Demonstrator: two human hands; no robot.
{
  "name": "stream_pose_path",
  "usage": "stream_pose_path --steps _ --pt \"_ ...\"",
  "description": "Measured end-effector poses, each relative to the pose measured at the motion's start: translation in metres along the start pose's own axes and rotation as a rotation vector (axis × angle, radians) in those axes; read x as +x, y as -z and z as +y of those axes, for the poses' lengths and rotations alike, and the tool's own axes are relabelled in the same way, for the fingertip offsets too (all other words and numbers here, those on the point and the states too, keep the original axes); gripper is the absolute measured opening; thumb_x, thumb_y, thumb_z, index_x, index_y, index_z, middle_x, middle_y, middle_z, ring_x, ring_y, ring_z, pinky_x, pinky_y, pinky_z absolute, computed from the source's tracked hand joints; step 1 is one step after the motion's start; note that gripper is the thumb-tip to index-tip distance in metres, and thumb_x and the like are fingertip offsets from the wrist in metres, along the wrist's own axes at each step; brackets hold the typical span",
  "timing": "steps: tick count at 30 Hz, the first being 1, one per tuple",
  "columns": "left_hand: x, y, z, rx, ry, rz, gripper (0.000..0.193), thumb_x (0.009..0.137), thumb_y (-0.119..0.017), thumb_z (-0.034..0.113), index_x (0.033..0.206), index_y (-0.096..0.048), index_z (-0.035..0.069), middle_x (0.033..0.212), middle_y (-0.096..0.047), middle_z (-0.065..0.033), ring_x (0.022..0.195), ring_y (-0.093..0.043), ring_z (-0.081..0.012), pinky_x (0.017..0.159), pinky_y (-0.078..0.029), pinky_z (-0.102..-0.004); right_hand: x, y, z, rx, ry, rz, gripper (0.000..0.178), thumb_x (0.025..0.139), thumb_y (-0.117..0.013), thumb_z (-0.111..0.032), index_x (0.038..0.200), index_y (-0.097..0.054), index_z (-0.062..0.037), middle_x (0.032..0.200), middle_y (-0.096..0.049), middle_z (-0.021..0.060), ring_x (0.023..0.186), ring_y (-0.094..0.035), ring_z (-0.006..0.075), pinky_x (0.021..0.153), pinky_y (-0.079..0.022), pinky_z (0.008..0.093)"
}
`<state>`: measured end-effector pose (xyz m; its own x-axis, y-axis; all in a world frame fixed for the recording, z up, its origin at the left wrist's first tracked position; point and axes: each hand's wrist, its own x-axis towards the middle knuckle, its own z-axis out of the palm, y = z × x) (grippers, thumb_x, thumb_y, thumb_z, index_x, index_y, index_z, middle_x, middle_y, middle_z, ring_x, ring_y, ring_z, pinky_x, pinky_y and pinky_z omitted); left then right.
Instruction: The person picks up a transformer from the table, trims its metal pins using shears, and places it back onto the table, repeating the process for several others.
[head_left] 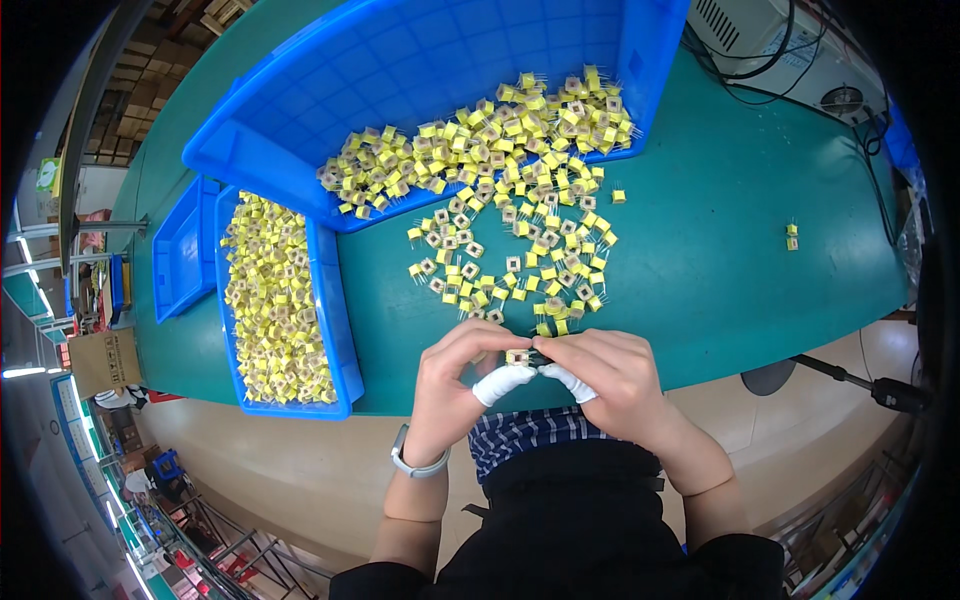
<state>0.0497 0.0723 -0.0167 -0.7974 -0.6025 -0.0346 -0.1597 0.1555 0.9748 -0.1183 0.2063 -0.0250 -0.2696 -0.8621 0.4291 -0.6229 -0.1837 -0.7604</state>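
At the table's near edge my left hand (455,372) pinches a small yellow-taped transformer (518,357), its thumb in a white cover. Closed from the other side is my right hand (605,372), its covered thumb and forefinger meeting at the same piece; the exact contact is partly hidden by the fingers. Just beyond both hands, a loose spread of similar transformers (513,264) with thin metal pins lies on the green table (700,270). These trail out of a large blue bin (400,75), tipped on its side and heaped with more of them.
A blue tray (343,365) full of transformers stands at the left, beside a smaller blue tray (185,255). Two transformers (792,238) sit apart at the right. A pale machine (770,45) with black cables occupies the far right corner.
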Motion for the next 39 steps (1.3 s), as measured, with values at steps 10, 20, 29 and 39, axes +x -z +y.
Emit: stream_pose_path --steps 10,20,29,39 --pt "0.001 -0.002 0.0 -0.133 0.0 0.0 0.028 0.098 -0.068 0.021 0.117 -0.072 0.001 0.1 -0.067 -0.0076 0.084 -0.062 -0.0147 0.075 -0.047 -0.024 -0.001 0.0 -0.001 -0.001 -0.025 -0.002 0.031 0.077 -0.074 -0.001 0.108 -0.072 0.003 0.091 -0.074 0.0161 0.076 -0.073 0.0316 0.065 -0.057 0.0381" --pt "-0.004 -0.009 -0.003 -0.361 0.082 -0.004 0.051 0.107 -0.054 0.038 0.136 -0.055 -0.004 0.088 -0.059 -0.0051 0.071 -0.046 -0.0078 0.062 -0.036 -0.0217 0.0 -0.002 -0.002 0.021 -0.025 -0.009 0.032 0.079 -0.076 -0.004 0.109 -0.071 0.0033 0.09 -0.074 0.0164 0.077 -0.073 0.032 0.066 -0.058 0.0381" --pt "-0.004 -0.008 0.0 -0.456 0.121 -0.053 0.055 0.105 -0.057 0.042 0.138 -0.049 -0.002 0.087 -0.061 -0.0064 0.071 -0.048 -0.0073 0.062 -0.038 -0.0214 -0.001 -0.001 -0.002 0.032 -0.031 -0.004 0.032 0.08 -0.076 -0.004 0.111 -0.071 0.0034 0.094 -0.074 0.0168 0.079 -0.074 0.032 0.066 -0.058 0.0383" --pt "-0.006 -0.009 0.001 -0.391 0.091 -0.062 0.056 0.104 -0.06 0.04 0.14 -0.048 -0.001 0.092 -0.062 -0.0063 0.076 -0.054 -0.0088 0.066 -0.042 -0.0216 -0.001 0.0 -0.002 0.041 -0.032 0.001 0.031 0.08 -0.076 -0.003 0.11 -0.071 0.003 0.093 -0.074 0.0166 0.079 -0.074 0.032 0.067 -0.058 0.0383"
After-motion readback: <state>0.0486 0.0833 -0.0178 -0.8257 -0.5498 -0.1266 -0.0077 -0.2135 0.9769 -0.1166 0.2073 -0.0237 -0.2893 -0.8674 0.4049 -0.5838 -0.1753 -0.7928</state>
